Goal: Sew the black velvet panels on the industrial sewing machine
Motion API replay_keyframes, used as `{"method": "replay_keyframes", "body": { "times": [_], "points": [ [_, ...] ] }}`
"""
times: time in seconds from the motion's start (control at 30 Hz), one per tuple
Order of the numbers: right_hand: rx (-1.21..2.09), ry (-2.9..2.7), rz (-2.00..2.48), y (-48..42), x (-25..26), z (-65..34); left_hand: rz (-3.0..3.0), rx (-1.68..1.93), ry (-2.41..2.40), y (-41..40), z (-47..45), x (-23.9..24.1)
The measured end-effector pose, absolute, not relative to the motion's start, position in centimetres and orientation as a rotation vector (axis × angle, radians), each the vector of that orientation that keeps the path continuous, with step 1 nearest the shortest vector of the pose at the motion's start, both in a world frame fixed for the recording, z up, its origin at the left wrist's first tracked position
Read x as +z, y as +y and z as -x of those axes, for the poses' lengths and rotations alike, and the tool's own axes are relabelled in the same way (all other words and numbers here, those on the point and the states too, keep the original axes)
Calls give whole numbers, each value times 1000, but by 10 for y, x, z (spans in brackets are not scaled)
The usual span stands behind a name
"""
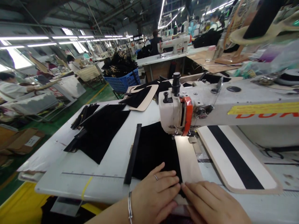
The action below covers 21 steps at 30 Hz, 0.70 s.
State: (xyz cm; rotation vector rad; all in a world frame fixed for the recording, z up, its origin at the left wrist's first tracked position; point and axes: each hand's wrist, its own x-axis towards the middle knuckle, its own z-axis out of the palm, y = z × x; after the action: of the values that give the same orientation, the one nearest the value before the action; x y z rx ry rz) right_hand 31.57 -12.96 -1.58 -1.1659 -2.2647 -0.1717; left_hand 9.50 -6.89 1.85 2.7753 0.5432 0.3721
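Note:
My left hand (155,194) lies flat with fingers stretched over the near edge of a black fabric piece (156,149) on the sewing table. My right hand (210,202) rests flat beside it, fingers pointing left onto a beige template strip (187,155) that borders the fabric. The fingertips of both hands meet at the seam between fabric and strip. The sewing machine head (177,112), white with an orange guard, stands just beyond, its needle area over the far end of the strip. A black zipper strip (133,152) lies along the fabric's left side.
A pile of black fabric pieces (100,130) lies left on the white table (77,168). A beige board with a black stripe (235,155) sits right. A blue basket (122,81) of dark goods, other machines and several seated workers fill the background.

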Motion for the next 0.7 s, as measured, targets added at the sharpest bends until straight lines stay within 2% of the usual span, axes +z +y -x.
{"method": "replay_keyframes", "body": {
  "times": [0.33, 0.7],
  "points": [
    [-11, -2210, 1259, -107, -13, -317, -2864, 517, 577, -41, -102, -2],
    [30, -2266, 1365, -76, -9, -320, -2914, 497, 593, -1, -109, -7]
  ]
}}
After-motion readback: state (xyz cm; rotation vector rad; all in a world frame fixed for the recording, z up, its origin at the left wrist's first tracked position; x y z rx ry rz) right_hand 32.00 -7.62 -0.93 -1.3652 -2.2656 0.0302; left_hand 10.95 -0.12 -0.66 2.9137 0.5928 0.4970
